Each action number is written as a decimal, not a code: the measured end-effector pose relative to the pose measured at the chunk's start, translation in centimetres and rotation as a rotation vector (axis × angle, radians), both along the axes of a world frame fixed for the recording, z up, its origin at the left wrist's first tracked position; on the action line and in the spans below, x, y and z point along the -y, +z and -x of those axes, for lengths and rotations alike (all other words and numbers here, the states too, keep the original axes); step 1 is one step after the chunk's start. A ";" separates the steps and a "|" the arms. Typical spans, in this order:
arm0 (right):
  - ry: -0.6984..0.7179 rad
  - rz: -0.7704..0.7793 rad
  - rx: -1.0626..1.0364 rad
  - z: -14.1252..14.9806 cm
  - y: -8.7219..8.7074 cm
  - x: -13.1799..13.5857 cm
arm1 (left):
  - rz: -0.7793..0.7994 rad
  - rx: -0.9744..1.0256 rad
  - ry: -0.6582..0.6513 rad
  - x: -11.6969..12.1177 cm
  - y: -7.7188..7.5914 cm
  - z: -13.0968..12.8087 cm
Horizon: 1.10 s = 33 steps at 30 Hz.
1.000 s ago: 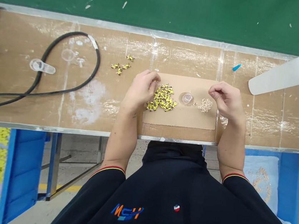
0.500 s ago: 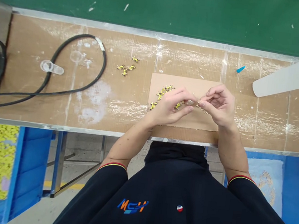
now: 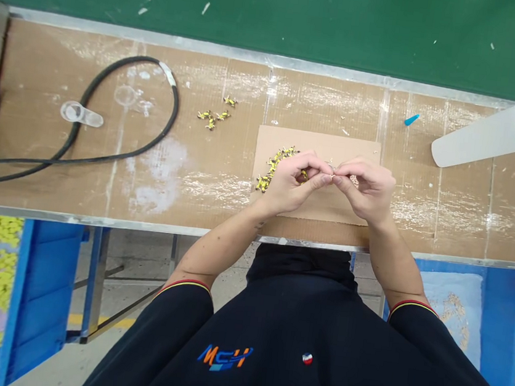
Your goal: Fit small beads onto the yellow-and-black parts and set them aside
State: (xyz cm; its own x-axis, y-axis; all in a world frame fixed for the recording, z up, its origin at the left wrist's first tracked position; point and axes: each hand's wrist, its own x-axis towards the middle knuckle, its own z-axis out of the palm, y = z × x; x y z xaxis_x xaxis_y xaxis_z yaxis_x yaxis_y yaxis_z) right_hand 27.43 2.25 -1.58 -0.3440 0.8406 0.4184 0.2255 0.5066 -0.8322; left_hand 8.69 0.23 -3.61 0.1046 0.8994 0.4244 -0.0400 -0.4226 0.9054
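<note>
My left hand [image 3: 293,181] and my right hand [image 3: 370,187] meet over a cardboard sheet [image 3: 311,210], thumbs and forefingers pinched tip to tip. A tiny pale piece [image 3: 332,175] shows between the fingertips, at the right hand's thumb. What the left fingers pinch is too small and covered to make out. Beside and partly under the left hand lies a pile of small yellow-and-black figures [image 3: 269,172]. Small beige pieces [image 3: 354,180] peek out behind the right hand. The small clear cup between the piles is mostly hidden by the fingers.
Several yellow-and-black figures [image 3: 212,118] lie off the sheet. A black cable [image 3: 174,109] loops at left near a clear plastic scoop [image 3: 83,114]. At right are a blue cap [image 3: 411,119] and a white bottle [image 3: 492,134]. Blue bins [image 3: 44,292] stand below the bench.
Both hands have come inward from the outer sides of the sheet. The left moved right from the figure pile, the right moved left past the beige pile, and their fingertips now meet.
</note>
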 end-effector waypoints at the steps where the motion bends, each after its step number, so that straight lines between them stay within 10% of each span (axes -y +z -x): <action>1: -0.013 -0.048 0.017 0.1 0.0 0.1 | 0.014 0.035 -0.014 0.0 -0.1 -0.1; 16: 0.028 0.024 0.409 -2.3 0.1 -2.4 | 0.477 0.017 0.065 -1.7 -0.5 2.9; 33: 0.051 0.142 0.528 -2.1 -0.7 -2.7 | 0.281 -0.158 0.260 -2.1 -1.9 2.4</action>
State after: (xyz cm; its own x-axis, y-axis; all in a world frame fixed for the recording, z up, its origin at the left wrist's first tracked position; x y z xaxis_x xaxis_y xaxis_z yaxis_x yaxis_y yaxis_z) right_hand 29.51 4.91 -2.26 -0.5182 0.8530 0.0617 0.6090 0.4188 -0.6736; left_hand 6.25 2.32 -5.53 -0.0974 0.9830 0.1554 0.1843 -0.1356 0.9735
